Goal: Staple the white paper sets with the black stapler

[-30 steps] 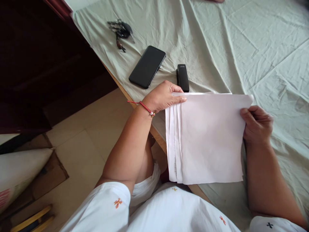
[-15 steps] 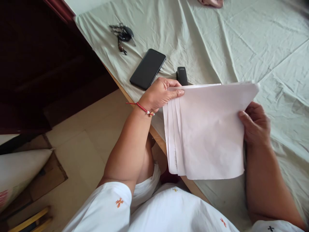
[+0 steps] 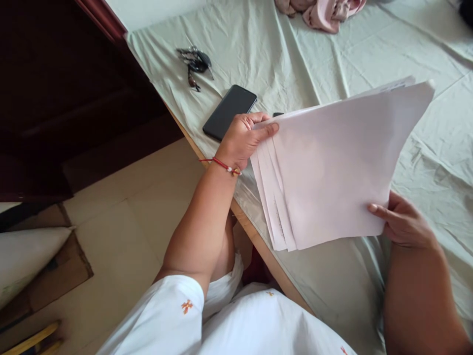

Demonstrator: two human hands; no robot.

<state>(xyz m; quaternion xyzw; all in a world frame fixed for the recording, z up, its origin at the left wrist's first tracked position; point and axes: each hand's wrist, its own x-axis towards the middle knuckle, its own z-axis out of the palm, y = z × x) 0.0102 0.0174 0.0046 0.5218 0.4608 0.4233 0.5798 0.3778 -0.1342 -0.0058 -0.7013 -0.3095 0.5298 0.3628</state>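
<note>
Several sheets of paper (image 3: pixel 332 172) are held up in front of me, their left edges fanned out unevenly. My left hand (image 3: pixel 247 135) pinches their upper left corner, thumb on the near face. Down at the lower right corner, my right hand (image 3: pixel 406 219) grips the sheets, with its thumb on the front and its fingers hidden behind. Faint print shows along one left edge. Just beyond my left hand lies a black phone (image 3: pixel 231 111). A small black object (image 3: pixel 278 114) peeks out above the sheets, mostly covered by them.
A pale green cloth (image 3: pixel 258 49) covers the surface, whose wooden edge (image 3: pixel 254 236) runs diagonally near my body. A bunch of keys (image 3: pixel 195 64) lies toward the far left. Pink fabric (image 3: pixel 325 15) sits at the far side. A white sack (image 3: pixel 29 256) is on the floor at left.
My right hand has slid down the right side of the sheets to the lower corner. The sheets have tilted up at right, covering most of the small black object.
</note>
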